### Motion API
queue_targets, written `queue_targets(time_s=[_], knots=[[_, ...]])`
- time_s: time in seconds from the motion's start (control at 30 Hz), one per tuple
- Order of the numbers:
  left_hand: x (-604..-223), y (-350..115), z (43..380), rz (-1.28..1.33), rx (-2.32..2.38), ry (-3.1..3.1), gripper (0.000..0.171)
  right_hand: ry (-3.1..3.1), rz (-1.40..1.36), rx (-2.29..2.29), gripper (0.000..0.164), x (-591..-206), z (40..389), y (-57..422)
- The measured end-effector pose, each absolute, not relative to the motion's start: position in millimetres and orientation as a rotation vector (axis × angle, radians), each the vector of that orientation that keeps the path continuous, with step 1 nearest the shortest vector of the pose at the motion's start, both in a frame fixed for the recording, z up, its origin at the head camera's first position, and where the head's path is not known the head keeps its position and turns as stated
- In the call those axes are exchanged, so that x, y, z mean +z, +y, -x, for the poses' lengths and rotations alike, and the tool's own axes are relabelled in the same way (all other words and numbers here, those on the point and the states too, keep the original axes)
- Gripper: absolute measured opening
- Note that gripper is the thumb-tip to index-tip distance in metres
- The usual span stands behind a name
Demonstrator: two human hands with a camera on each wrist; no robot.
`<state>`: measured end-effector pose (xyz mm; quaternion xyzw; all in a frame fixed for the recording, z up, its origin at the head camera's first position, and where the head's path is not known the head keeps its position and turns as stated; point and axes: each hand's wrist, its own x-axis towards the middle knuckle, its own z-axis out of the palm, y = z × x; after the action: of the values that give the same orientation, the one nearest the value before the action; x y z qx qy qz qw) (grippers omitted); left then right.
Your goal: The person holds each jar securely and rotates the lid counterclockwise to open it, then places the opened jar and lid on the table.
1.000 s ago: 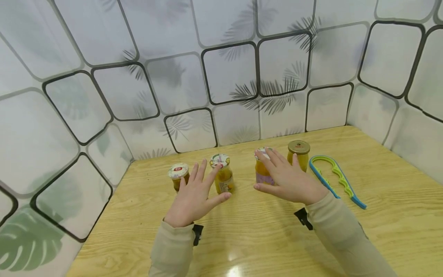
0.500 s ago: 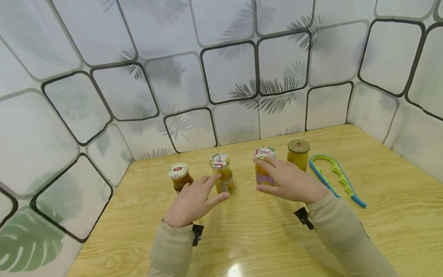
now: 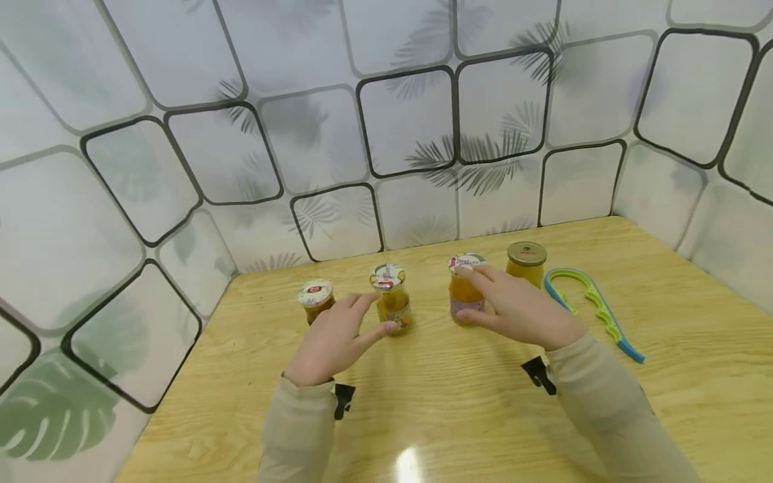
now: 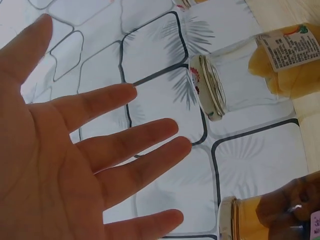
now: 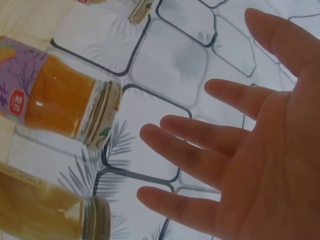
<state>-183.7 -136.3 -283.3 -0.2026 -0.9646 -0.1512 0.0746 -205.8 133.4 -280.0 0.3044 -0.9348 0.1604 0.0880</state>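
Observation:
Four jars of yellow preserves stand in a row on the wooden table (image 3: 459, 402). My left hand (image 3: 353, 325) hovers open, fingers straight, between the small jar (image 3: 315, 300) and the white-lidded jar (image 3: 390, 296); its thumb is close to that jar's base. The left wrist view shows the spread left hand (image 4: 75, 160) apart from the white-lidded jar (image 4: 285, 55) and the small jar (image 4: 270, 217). My right hand (image 3: 510, 305) is open beside the purple-labelled jar (image 3: 464, 288), index fingertip near its lid. The right wrist view shows the right hand (image 5: 240, 150) clear of the purple-labelled jar (image 5: 55, 102). The gold-lidded jar (image 3: 527, 263) stands behind it.
A blue and green jar opener (image 3: 594, 310) lies flat to the right of the gold-lidded jar. Patterned wall panels (image 3: 410, 121) enclose the table at the back and both sides. Bare wood stretches from the jars to the near edge.
Both hands have sunk lower and edged forward toward the jars, with fingers less spread. The left thumb now lies near the white-lidded jar's base. The jars have not moved.

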Motion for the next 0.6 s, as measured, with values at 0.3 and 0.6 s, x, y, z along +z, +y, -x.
queue_targets(time_s=[0.3,0.6], knots=[[-277.1,-167.3,188.4,0.422,-0.496,-2.736,0.055,-2.837,-0.846,0.559,0.069,-268.0,215.3,141.8],[-284.5,-188.7,214.7,0.217,-0.706,-2.613,0.061,-2.879,-0.713,0.587,0.066,-258.0,219.2,176.7]])
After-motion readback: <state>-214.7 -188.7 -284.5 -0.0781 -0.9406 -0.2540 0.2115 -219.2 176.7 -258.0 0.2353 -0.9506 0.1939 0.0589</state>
